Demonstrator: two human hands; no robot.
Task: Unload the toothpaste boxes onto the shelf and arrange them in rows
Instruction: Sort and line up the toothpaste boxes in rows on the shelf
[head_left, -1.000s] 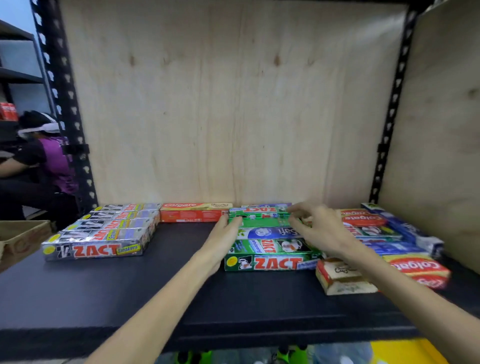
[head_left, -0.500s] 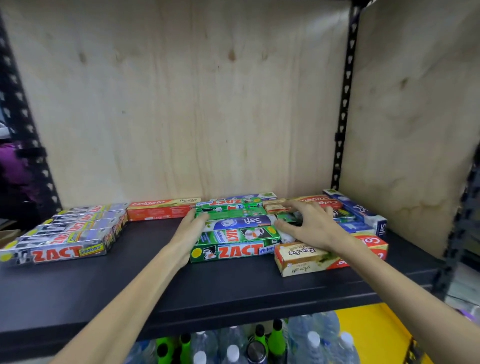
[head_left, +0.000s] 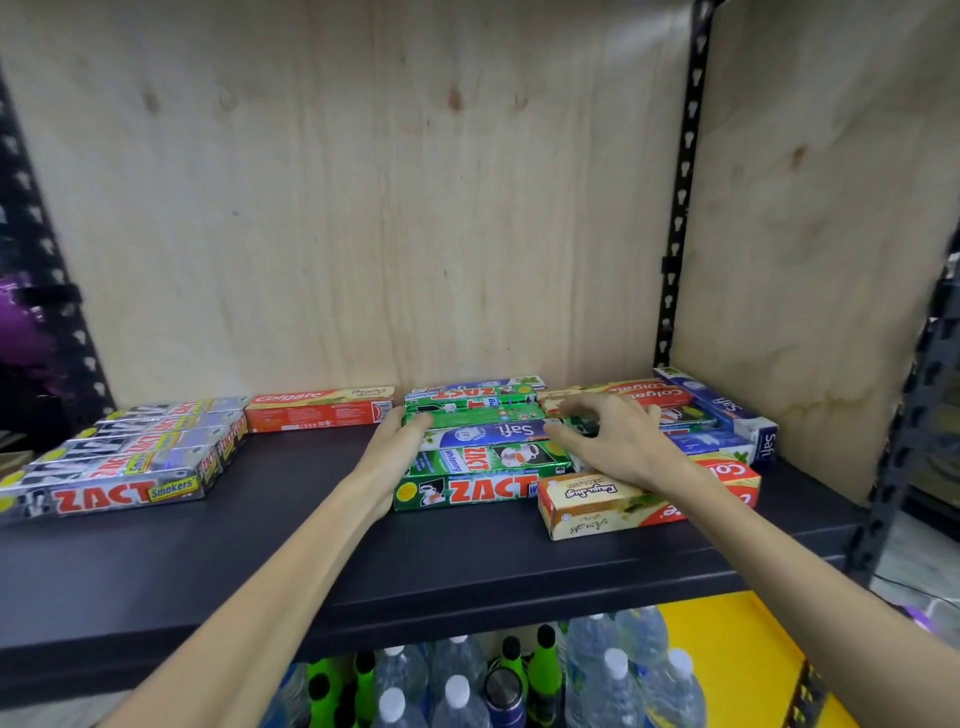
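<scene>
On the dark shelf (head_left: 467, 566), a row of silver ZACT Smokers boxes (head_left: 130, 462) lies at the left, a lone red Colgate box (head_left: 319, 410) behind. The middle row of green ZACT boxes (head_left: 467, 488), with one blue Safi box (head_left: 493, 431), sits between both hands: the left hand (head_left: 395, 447) presses flat on its left end, the right hand (head_left: 618, 441) rests with loosely curled fingers over its right end. A jumble of Colgate and Safi boxes (head_left: 717, 441) crowds the right wall. Bare shelf runs along the front edge; water bottles (head_left: 613, 675) stand below.

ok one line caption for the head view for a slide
Both hands square up green Zact boxes on a black shelf.
</scene>
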